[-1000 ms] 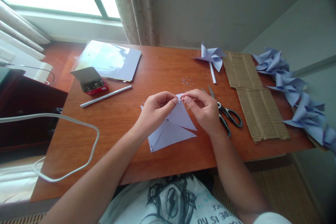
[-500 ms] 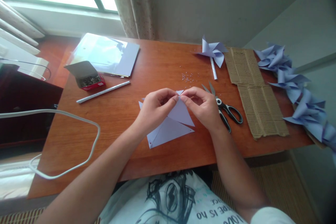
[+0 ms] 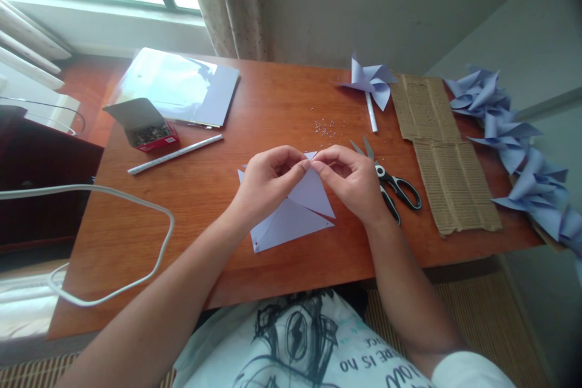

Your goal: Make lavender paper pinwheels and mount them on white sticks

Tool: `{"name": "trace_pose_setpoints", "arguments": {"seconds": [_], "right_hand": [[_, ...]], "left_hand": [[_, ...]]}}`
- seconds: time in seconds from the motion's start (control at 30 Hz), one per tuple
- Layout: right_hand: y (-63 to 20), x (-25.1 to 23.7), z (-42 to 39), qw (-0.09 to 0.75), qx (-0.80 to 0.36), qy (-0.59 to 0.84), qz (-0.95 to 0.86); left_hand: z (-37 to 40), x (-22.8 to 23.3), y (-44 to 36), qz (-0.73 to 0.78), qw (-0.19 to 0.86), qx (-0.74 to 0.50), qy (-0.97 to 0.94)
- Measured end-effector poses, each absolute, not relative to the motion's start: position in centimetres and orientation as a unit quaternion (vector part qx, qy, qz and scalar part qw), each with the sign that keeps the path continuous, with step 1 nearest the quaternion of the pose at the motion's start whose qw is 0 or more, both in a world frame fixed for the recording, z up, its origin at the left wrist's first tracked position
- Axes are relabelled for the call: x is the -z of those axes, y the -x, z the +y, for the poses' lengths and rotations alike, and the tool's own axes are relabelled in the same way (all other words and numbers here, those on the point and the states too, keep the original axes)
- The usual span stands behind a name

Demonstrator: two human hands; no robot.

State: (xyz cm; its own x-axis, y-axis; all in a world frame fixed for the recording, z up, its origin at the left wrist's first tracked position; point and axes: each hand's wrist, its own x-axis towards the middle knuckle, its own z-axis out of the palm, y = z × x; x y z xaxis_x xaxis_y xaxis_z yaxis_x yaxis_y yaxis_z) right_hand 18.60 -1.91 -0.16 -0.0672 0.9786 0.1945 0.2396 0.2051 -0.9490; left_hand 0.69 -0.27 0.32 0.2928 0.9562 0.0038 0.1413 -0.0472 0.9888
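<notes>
Mid-table, well back from the near edge, lies one lilac cut paper square; the left hand and right hand meet over its far corner, fingers pinching a flap tip there. One pair of scissors lies just beside the right hand. Bare wood stays open to the left; one paper stick, one pin box and one finished pinwheel lie farther off.

lilac paper, black-handled scissors
</notes>
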Motion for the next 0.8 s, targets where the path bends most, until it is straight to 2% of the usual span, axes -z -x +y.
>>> {"name": "trace_pose_setpoints", "arguments": {"seconds": [0.37, 0.8], "right_hand": [[-18.64, 0.3, -1.92, 0.469, -0.396, 0.496, -0.614], [-18.66, 0.3, -2.0, 0.462, -0.39, 0.5, -0.619]], "left_hand": [[-0.21, -0.17, -0.73, 0.439, 0.537, -0.393, -0.604], [-0.37, 0.01, -0.82, 0.442, 0.479, -0.399, -0.646]]}}
